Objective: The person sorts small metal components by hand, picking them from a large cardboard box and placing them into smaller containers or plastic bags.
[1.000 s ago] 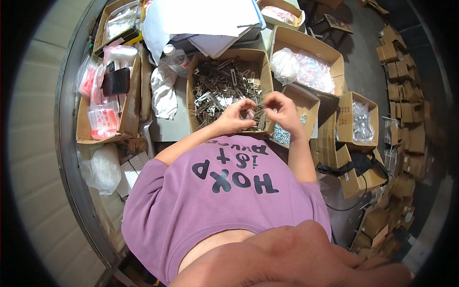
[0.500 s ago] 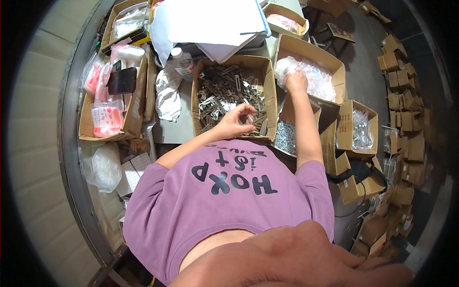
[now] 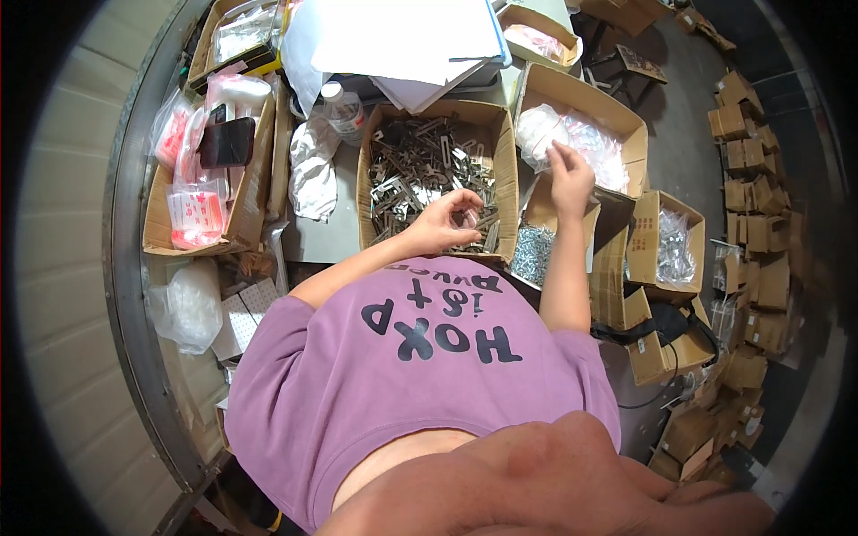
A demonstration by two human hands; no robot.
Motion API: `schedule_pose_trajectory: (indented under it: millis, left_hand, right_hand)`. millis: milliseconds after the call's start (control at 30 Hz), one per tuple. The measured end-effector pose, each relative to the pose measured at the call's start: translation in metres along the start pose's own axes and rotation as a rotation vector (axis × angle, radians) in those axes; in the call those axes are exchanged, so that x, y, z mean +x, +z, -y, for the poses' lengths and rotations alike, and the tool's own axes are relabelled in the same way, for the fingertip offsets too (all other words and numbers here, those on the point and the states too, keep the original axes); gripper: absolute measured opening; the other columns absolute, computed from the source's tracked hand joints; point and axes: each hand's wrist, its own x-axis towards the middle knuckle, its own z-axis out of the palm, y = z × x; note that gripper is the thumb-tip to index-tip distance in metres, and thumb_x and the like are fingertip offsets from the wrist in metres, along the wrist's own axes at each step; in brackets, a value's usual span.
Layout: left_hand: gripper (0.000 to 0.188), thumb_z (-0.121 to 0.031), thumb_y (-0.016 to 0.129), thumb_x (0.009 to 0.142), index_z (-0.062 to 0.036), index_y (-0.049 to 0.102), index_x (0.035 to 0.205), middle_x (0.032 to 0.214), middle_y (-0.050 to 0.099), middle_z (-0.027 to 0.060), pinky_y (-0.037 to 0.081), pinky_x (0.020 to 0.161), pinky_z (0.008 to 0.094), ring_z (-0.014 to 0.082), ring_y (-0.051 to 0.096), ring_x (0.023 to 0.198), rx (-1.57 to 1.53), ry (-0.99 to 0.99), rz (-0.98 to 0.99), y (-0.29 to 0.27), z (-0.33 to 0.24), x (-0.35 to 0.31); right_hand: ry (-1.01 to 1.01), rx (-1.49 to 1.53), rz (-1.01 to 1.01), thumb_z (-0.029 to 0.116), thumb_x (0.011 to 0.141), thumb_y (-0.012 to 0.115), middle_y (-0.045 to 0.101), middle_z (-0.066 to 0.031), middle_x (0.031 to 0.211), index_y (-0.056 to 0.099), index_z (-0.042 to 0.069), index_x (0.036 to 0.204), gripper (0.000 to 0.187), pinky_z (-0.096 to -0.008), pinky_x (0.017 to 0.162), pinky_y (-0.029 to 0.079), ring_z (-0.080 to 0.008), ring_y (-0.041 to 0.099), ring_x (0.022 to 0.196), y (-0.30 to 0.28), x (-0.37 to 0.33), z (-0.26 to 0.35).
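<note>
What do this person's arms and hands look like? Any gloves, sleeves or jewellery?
Both hands are bare: no gloves on the left hand or the right hand. The forearms are uncovered too, with no watch or bracelet that I can make out. The only clothing is a purple short-sleeved T-shirt with dark lettering across the front; its sleeves end above the elbows.

Only one view is given, taken from a camera worn on the person's head. It is pointed steeply down, so the person's own purple shirt (image 3: 402, 375) fills the lower middle and the tabletop (image 3: 335, 237) with its cardboard boxes (image 3: 500, 170) is seen above it. The forearms are seen coming up from the body. A wide fisheye lens is used: straight edges are bent near the rim, and the corners are left black. The scene is viewed from close range.
</note>
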Motion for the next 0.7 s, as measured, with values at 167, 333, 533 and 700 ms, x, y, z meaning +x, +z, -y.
schedule_pose_trajectory:
  millis: [167,333,533,700]
  left_hand:
    - [0.050,-0.004,0.073,0.071,-0.0023,0.046,0.113,0.097,0.051,0.0019,0.043,0.077,0.0236,0.0082,0.049,0.089,0.043,0.014,0.032,0.001,-0.001,0.003]
    - [0.049,-0.006,0.067,0.074,-0.0012,0.044,0.117,0.112,0.051,0.0077,0.039,0.094,0.0302,0.0148,0.049,0.107,0.084,0.045,0.098,0.000,-0.001,0.002]
    - [0.027,-0.005,0.060,0.085,0.0024,0.051,0.109,0.104,0.058,0.0076,0.045,0.084,0.0251,0.0114,0.056,0.096,0.017,0.050,-0.043,-0.002,0.005,-0.003]
    - [0.013,-0.009,0.060,0.085,0.0028,0.063,0.090,0.075,0.066,0.0058,0.046,0.059,0.0222,0.0067,0.056,0.067,0.320,0.140,-0.177,0.001,-0.010,-0.008]
  right_hand:
    - [0.003,0.241,0.537,0.008,0.078,0.067,0.067,-0.0101,0.090,0.068,0.000,0.096,0.020,-0.0270,0.073,0.049,-0.0150,0.062,0.081,0.006,-0.067,0.054]
    - [-0.387,-0.118,0.759,0.010,0.070,0.069,0.054,-0.0132,0.111,0.069,0.007,0.087,0.017,-0.0377,0.092,0.040,-0.0295,0.050,0.106,-0.003,-0.074,0.071]
    - [-0.380,-0.139,0.652,0.012,0.071,0.068,0.058,-0.0120,0.102,0.063,0.005,0.078,0.011,-0.0381,0.086,0.043,-0.0305,0.054,0.097,-0.004,-0.077,0.063]
    - [-0.170,-0.122,0.632,0.012,0.072,0.067,0.063,-0.0127,0.085,0.061,0.003,0.078,0.013,-0.0362,0.074,0.047,-0.0284,0.060,0.081,-0.007,-0.080,0.066]
